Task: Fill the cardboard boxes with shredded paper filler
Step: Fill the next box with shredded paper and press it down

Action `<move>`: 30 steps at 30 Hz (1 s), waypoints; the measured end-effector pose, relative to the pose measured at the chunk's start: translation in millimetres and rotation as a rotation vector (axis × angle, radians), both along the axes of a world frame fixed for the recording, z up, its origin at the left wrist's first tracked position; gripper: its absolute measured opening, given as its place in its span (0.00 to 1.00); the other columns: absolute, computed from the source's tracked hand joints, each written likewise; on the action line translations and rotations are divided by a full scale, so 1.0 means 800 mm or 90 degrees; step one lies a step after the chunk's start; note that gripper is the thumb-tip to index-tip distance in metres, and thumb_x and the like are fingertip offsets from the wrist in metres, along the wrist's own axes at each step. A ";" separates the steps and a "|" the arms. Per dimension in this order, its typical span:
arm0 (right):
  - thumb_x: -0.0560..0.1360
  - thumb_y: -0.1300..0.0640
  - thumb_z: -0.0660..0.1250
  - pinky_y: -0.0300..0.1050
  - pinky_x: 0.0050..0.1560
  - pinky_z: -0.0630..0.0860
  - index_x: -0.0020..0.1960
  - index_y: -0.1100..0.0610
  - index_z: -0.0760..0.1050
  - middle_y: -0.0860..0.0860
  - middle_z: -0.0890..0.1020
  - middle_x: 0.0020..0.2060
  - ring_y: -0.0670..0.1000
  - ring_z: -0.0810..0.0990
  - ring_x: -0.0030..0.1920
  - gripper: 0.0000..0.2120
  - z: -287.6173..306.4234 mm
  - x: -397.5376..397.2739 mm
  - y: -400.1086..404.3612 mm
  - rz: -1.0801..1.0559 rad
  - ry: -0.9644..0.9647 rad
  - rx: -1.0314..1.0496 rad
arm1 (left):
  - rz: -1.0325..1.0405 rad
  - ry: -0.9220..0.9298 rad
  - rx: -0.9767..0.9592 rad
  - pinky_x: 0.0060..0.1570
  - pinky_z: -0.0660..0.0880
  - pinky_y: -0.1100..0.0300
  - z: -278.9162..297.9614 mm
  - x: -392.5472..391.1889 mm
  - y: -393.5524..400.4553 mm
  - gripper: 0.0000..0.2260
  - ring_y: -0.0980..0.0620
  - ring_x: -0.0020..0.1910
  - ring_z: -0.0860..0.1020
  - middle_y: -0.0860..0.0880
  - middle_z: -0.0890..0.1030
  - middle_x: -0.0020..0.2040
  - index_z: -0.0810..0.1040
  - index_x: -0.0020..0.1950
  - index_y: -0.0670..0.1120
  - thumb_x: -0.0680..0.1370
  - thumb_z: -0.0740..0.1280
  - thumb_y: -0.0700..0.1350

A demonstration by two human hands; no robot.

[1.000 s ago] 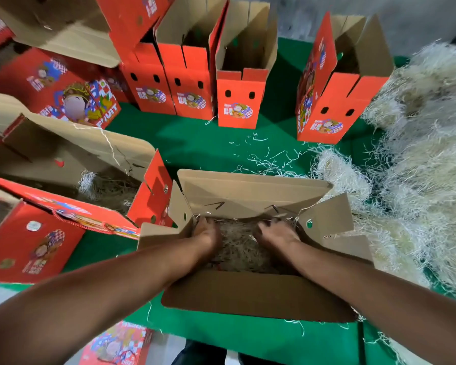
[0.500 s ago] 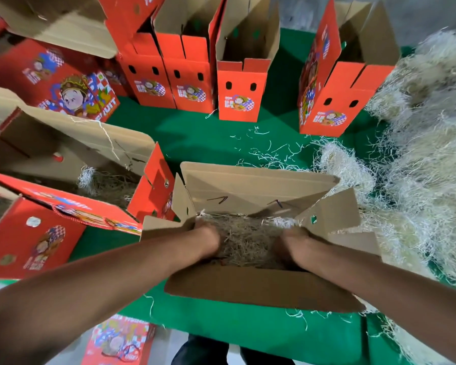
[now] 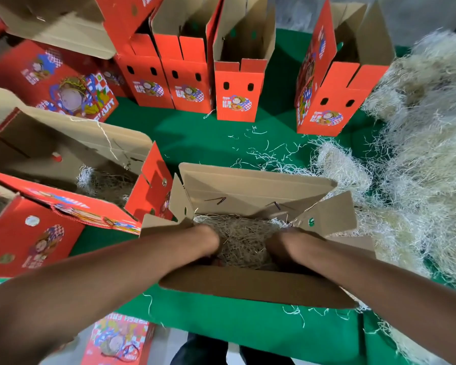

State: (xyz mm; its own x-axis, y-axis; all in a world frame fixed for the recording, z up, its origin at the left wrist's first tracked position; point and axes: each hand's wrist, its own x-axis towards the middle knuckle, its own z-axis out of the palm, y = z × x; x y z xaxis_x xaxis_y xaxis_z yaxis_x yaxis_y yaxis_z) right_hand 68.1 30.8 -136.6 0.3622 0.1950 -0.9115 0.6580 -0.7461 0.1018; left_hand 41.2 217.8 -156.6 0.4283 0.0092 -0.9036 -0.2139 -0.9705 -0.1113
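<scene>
An open cardboard box [image 3: 250, 287] stands on the green cloth in front of me, its brown flaps spread outward. Shredded paper filler [image 3: 244, 237] lies inside it. Both my arms reach down into this box. My left hand [image 3: 211, 242] sinks into the filler at the box's left side and my right hand [image 3: 277, 246] at its right side. The fingers of both hands are hidden by the filler and the near flap. A big pile of pale shredded paper [image 3: 429, 164] lies to the right of the box.
At the left, a red printed box [image 3: 71, 154] lies open with some filler inside. Several upright red boxes [image 3: 236, 88] stand open at the back, and one more [image 3: 334, 98] stands back right. Loose paper strands litter the green cloth [image 3: 208, 143]. Another red box [image 3: 119, 343] sits below the table edge.
Both hands have pushed deeper into the filler and spread toward the box's sides; the backs of the hands, seen earlier, are now mostly buried.
</scene>
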 end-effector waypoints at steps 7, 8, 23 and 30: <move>0.75 0.52 0.73 0.50 0.52 0.78 0.64 0.59 0.79 0.58 0.82 0.56 0.58 0.81 0.53 0.20 -0.005 0.012 0.031 -0.149 0.014 0.245 | 0.055 -0.040 -0.178 0.54 0.78 0.50 0.016 0.009 -0.006 0.11 0.43 0.52 0.80 0.42 0.80 0.54 0.78 0.62 0.41 0.81 0.64 0.42; 0.78 0.54 0.70 0.52 0.59 0.76 0.68 0.60 0.76 0.59 0.80 0.61 0.60 0.80 0.59 0.20 -0.008 0.003 0.038 -0.139 0.063 0.228 | 0.063 0.004 -0.176 0.58 0.77 0.48 0.010 0.002 -0.013 0.13 0.42 0.55 0.80 0.42 0.81 0.58 0.78 0.64 0.41 0.82 0.64 0.43; 0.83 0.60 0.61 0.50 0.62 0.73 0.68 0.64 0.74 0.61 0.78 0.62 0.60 0.77 0.61 0.16 -0.061 0.024 0.040 -0.304 0.016 0.242 | 0.173 -0.142 -0.255 0.70 0.64 0.53 -0.012 0.026 -0.024 0.18 0.41 0.70 0.70 0.38 0.71 0.72 0.69 0.74 0.39 0.86 0.54 0.45; 0.79 0.64 0.63 0.48 0.54 0.77 0.59 0.63 0.78 0.58 0.82 0.54 0.55 0.82 0.51 0.10 -0.049 0.034 0.017 -0.309 -0.124 0.145 | 0.217 -0.104 -0.084 0.45 0.76 0.56 0.023 0.038 0.006 0.16 0.44 0.50 0.78 0.41 0.78 0.56 0.73 0.68 0.36 0.82 0.57 0.40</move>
